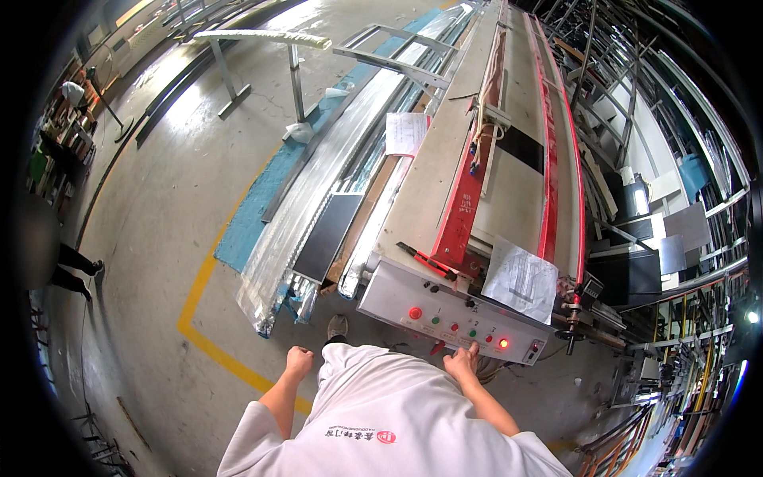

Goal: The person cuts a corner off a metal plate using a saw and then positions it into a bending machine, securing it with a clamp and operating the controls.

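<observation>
At the front of a long machine stands a white control panel (445, 312) with a red stop button, several small coloured buttons and one glowing red lamp (503, 343). My right hand (461, 364) is raised to the panel's lower edge. One finger reaches up to the row of buttons and appears to touch the panel below a green button (472, 334); the thumb stands apart from it. Away from the machine, my left hand (299, 362) is closed in a fist, with nothing visible in it. A creased paper sheet (520, 280) lies over the panel's top right edge.
Red rails (548, 191) run along the machine bed (425, 191). To its left lie plastic-wrapped profiles (298, 238) on blue matting (238, 238), inside a yellow floor line (199, 290). A metal stand (294, 83) is farther off. Racks of profiles crowd the right; another person's legs (75, 266) show far left.
</observation>
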Motion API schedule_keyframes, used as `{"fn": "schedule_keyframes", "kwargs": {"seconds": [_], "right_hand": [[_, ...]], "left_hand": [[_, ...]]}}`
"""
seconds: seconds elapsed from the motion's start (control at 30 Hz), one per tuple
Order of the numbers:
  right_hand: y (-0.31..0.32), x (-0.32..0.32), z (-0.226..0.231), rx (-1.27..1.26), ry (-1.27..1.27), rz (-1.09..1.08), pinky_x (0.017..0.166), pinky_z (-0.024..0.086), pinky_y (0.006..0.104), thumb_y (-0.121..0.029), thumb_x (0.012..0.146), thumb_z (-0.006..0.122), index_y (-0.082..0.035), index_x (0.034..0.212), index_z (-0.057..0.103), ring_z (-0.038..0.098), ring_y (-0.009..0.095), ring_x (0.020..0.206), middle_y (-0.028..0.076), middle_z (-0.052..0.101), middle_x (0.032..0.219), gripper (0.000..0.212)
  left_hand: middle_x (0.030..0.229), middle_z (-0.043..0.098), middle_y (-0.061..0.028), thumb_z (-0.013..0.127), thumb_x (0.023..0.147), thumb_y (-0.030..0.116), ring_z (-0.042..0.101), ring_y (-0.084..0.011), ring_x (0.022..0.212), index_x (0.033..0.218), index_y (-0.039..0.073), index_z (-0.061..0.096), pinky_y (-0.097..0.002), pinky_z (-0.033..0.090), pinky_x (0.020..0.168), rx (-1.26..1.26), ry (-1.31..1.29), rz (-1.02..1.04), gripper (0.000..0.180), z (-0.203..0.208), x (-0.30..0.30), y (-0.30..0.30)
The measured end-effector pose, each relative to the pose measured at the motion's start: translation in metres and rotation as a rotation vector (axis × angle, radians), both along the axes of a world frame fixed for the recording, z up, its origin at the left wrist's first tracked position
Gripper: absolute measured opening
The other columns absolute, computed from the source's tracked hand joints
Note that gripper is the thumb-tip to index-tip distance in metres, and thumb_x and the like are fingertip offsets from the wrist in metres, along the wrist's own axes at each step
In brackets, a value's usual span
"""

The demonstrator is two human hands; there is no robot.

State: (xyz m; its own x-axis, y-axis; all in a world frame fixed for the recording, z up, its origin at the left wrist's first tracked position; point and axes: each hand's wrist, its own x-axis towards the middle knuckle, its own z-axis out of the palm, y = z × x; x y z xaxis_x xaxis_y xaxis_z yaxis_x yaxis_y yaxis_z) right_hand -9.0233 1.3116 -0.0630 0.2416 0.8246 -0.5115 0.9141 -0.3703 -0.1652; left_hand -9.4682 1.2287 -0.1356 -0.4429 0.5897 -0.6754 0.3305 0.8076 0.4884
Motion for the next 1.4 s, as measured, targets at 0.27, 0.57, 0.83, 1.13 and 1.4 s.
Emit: {"fn": "schedule_keyframes", "kwargs": {"seconds": [0.27,0.57,0.83,1.13,1.4], "right_hand": [[0.000,0.002,0.000,-0.005,-0.011,0.004,0.121,0.018,0.0443,-0.032,0.077,0.061,0.011,0.111,0.065,0.020,0.048,0.143,0.037,0.024,0.150,0.055],[0.003,-0.001,0.003,-0.009,-0.029,0.007,0.119,0.021,0.0424,-0.032,0.077,0.061,0.008,0.108,0.067,0.023,0.047,0.142,0.036,0.024,0.150,0.051],[-0.001,-0.002,0.006,-0.010,-0.024,-0.037,0.120,0.022,0.0421,-0.033,0.080,0.060,0.007,0.116,0.063,0.026,0.046,0.141,0.036,0.026,0.150,0.053],[-0.003,0.024,-0.007,0.297,-0.058,-0.246,0.119,0.023,0.0411,-0.021,0.083,0.064,0.005,0.145,0.028,0.023,0.038,0.145,0.027,0.019,0.156,0.076],[-0.022,0.041,-0.039,0.259,-0.002,-0.299,0.120,0.018,0.0443,-0.022,0.083,0.059,0.001,0.154,0.003,0.016,0.040,0.147,0.025,0.015,0.159,0.093]], "left_hand": [[0.072,0.067,-0.0242,0.064,0.074,0.014,0.069,-0.0324,0.070,0.082,-0.004,0.073,-0.0399,0.054,0.068,-0.014,-0.013,0.011,0.022,0.005,0.004,0.004],[0.065,0.064,-0.0229,0.063,0.073,0.013,0.066,-0.0316,0.063,0.077,-0.005,0.070,-0.0407,0.052,0.064,0.030,-0.023,0.039,0.020,-0.006,0.004,-0.002],[0.061,0.061,-0.0219,0.063,0.073,0.012,0.064,-0.0292,0.059,0.073,-0.006,0.068,-0.0401,0.051,0.061,0.040,-0.028,0.003,0.019,0.003,-0.003,0.008],[0.056,0.055,-0.0030,0.059,0.080,0.008,0.046,-0.0102,0.051,0.067,-0.006,0.065,-0.0303,0.035,0.048,0.108,-0.185,-0.013,0.020,-0.004,-0.012,-0.001],[0.071,0.066,-0.0101,0.065,0.078,0.009,0.057,-0.0169,0.061,0.084,-0.008,0.068,-0.0315,0.045,0.058,0.007,-0.084,-0.088,0.018,0.011,-0.012,0.006]]}}
